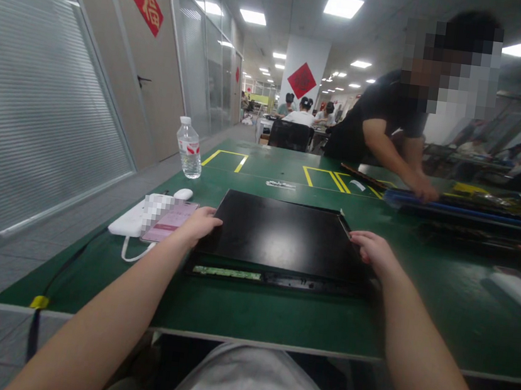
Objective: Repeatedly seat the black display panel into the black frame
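I see room over the near table [273, 320] between those forearms [127, 296]; ahead, the black panel [279, 232] bars the way.

The panel [279, 232] looks smooth and softly glossy, the bottle [190, 155] clear plastic, the tabletop [274, 317] smooth and dull.

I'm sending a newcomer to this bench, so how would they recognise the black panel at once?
Find the green table and look at its near side. There the left hand and right hand hold the black panel by opposite edges. Unlike the pinkish phone to its left, it is broad, dark and shiny, with a green strip showing along its near edge.
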A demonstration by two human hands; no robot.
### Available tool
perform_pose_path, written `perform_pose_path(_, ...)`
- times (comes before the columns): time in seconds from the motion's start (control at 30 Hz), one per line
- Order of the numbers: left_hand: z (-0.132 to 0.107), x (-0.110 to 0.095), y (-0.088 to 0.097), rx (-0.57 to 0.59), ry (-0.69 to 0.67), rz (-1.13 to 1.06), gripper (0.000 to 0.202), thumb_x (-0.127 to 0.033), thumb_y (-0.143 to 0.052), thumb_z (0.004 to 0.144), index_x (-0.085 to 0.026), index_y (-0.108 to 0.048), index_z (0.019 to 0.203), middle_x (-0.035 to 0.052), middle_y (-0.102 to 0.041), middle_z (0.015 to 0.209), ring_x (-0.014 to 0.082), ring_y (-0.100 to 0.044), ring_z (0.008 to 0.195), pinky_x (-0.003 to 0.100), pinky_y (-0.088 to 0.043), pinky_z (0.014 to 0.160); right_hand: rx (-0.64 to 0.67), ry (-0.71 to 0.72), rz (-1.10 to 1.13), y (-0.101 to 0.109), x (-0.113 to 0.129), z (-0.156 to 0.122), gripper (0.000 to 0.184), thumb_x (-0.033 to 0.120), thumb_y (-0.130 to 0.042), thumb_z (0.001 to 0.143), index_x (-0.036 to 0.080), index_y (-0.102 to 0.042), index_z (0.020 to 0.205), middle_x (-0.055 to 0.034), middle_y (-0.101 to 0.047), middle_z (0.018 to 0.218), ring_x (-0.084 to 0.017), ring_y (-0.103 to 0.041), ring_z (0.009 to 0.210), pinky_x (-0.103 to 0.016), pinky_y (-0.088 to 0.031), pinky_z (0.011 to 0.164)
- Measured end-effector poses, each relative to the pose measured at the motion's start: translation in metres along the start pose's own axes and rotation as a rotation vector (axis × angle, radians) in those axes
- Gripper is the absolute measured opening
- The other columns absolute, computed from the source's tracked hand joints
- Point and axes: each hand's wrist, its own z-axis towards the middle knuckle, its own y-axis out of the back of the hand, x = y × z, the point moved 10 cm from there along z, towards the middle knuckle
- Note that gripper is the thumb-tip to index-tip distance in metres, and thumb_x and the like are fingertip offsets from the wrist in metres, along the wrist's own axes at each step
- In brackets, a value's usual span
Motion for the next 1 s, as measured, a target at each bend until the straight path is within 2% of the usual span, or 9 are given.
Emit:
perform_pose_path(0.13, -0.001, 0.0, 0.002, -0.02, 0.016, -0.017, 0.026, -0.008, -0.066, 0.069, -0.014, -0.066, 0.094, 0.0043, -0.072, 0.07, 0.0224, -0.071, 0.066, 0.03, -0.057, 0.064, -0.065, 0.001, -0.181, 0.007, 0.001, -0.002, 0.026, 0.028, -0.067, 0.073, 0.014, -0.073, 0.095, 0.0054, -0.041, 0.04, -0.01, -0.037, 0.036, -0.022, -0.026, 0.038)
perform_pose_path(0.3, -0.005, -0.002, -0.001, -0.002, 0.036, -0.032, 0.026, -0.007, -0.063, 0.071, -0.015, -0.067, 0.095, 0.0031, -0.071, 0.065, 0.0231, -0.071, 0.065, 0.03, -0.057, 0.063, -0.092, 0.034, -0.307, 0.01, 0.006, -0.002, 0.022, 0.026, -0.065, 0.075, 0.017, -0.074, 0.093, 0.0016, -0.052, 0.048, -0.011, -0.043, 0.042, -0.023, -0.03, 0.039)
perform_pose_path(0.6, -0.008, -0.002, -0.003, 0.029, 0.058, -0.035, 0.031, -0.01, -0.063, 0.071, -0.016, -0.069, 0.101, 0.0023, -0.07, 0.062, 0.0216, -0.069, 0.057, 0.03, -0.057, 0.058, -0.109, 0.036, -0.363, 0.014, 0.004, 0.002, 0.021, 0.026, -0.067, 0.073, 0.019, -0.076, 0.09, -0.0029, -0.065, 0.064, -0.014, -0.052, 0.052, -0.023, -0.036, 0.045)
perform_pose_path(1.0, -0.004, 0.0, -0.002, 0.033, 0.032, -0.014, 0.034, -0.013, -0.066, 0.068, -0.014, -0.067, 0.102, 0.0028, -0.071, 0.067, 0.0201, -0.069, 0.059, 0.027, -0.054, 0.056, -0.109, 0.06, -0.381, 0.012, 0.005, 0.003, 0.018, 0.025, -0.066, 0.073, 0.019, -0.075, 0.088, -0.004, -0.07, 0.076, -0.014, -0.054, 0.056, -0.023, -0.036, 0.044)
